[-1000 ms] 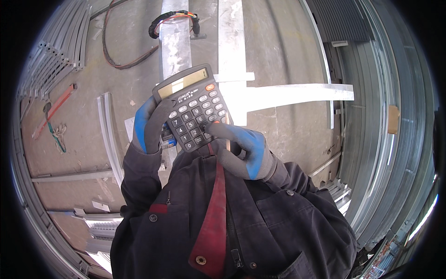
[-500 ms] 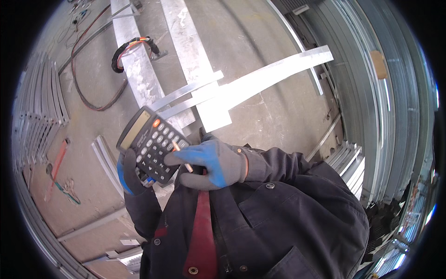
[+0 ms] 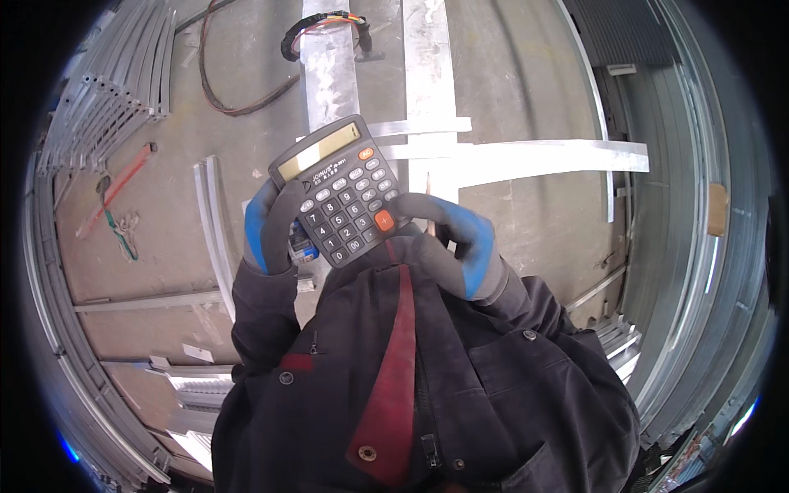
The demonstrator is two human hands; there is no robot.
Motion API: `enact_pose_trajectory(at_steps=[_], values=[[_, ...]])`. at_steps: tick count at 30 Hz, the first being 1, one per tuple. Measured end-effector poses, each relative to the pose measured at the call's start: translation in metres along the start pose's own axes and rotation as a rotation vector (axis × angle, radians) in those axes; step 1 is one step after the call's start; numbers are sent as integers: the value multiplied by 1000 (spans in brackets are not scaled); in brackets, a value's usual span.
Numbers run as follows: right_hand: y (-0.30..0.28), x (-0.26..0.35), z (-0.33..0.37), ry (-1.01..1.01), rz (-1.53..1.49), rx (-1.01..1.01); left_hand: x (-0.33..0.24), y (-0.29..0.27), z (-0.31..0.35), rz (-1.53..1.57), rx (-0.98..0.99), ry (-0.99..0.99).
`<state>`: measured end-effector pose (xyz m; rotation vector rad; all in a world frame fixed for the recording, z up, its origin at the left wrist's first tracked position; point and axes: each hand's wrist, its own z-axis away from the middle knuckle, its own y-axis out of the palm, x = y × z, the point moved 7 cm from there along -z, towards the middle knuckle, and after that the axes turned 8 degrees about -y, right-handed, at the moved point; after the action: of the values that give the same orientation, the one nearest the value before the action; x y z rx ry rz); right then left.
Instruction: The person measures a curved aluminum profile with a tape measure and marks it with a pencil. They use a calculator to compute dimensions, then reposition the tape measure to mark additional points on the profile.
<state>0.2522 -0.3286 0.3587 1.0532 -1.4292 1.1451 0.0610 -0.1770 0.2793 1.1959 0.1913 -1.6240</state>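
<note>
My left hand (image 3: 267, 226), in a grey glove with a blue back, grips a black calculator (image 3: 341, 197) by its left edge, the thumb over the front. The calculator is tilted, its display towards the far side. A small blue and dark object (image 3: 305, 250) shows between that hand and the calculator's lower left edge; its kind is not clear. My right hand (image 3: 460, 246), gloved alike, is closed around a thin wooden pencil (image 3: 430, 205). Its index fingertip is at the calculator's right edge, near the orange key.
Long metal profiles (image 3: 429, 66) lie ahead on the concrete floor, with shorter strips (image 3: 542, 160) across them. A cable coil (image 3: 289, 45) rests on one. Stacked frames (image 3: 115, 99) and a red bar (image 3: 119, 189) are at left. Long metal stock (image 3: 657, 205) lines the right side.
My right hand has drawn back from over the keys to the calculator's right edge. The calculator sits more upright, further right and higher in view. My view has turned.
</note>
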Motion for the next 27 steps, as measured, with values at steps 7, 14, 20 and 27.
enact_pose_trajectory(at_steps=[7, 14, 20, 27], values=[[16, 3, -1, -107, 165, 144, -12, 16, 0, -36, -19, 35], [21, 19, -8, -327, 238, 138, -15, 12, 2, -26, 15, 11], [29, 11, -10, -94, 269, 209, -16, 10, 0, -43, 9, 23], [19, 12, -13, -186, 141, 80, -16, 5, -3, -46, 12, 19]])
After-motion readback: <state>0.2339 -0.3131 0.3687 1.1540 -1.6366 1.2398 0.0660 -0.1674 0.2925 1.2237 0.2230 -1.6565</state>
